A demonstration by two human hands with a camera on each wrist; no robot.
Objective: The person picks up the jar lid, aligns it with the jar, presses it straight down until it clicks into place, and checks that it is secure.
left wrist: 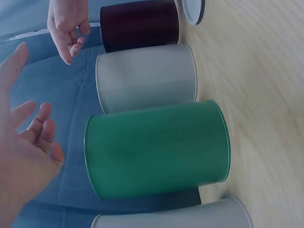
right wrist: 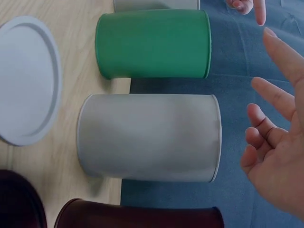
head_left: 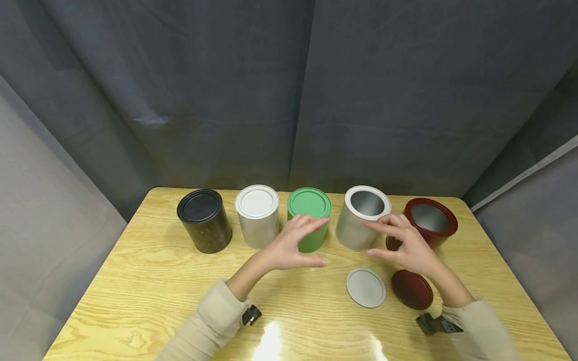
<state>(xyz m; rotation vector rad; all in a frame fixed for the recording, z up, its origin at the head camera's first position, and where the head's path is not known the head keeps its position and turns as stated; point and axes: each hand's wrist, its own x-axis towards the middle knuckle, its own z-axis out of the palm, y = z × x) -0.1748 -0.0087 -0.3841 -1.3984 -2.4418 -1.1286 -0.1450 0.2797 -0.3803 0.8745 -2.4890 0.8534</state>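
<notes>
Both hands hover above the table with nothing in them. My left hand (head_left: pixel 295 243) is nearest the lidded green can (head_left: pixel 309 202), thumb and fingers spread apart. In the left wrist view that green can (left wrist: pixel 156 149) lies beyond the fingers, with a gap between. My right hand (head_left: pixel 404 245) has its thumb and fingers parted in front of the uncovered white can (head_left: pixel 349 228) and the uncovered dark red can (head_left: pixel 444 238). A gap shows between the right hand (right wrist: pixel 280 142) and the white can (right wrist: pixel 149 137) in the right wrist view.
A black lidded can (head_left: pixel 205 225) and a white lidded can (head_left: pixel 258 220) stand at the left of the row. A white lid (head_left: pixel 366 288) and a dark red lid (head_left: pixel 412 290) lie flat on the wooden table (head_left: pixel 180 301). Dark curtains (head_left: pixel 226 100) hang behind.
</notes>
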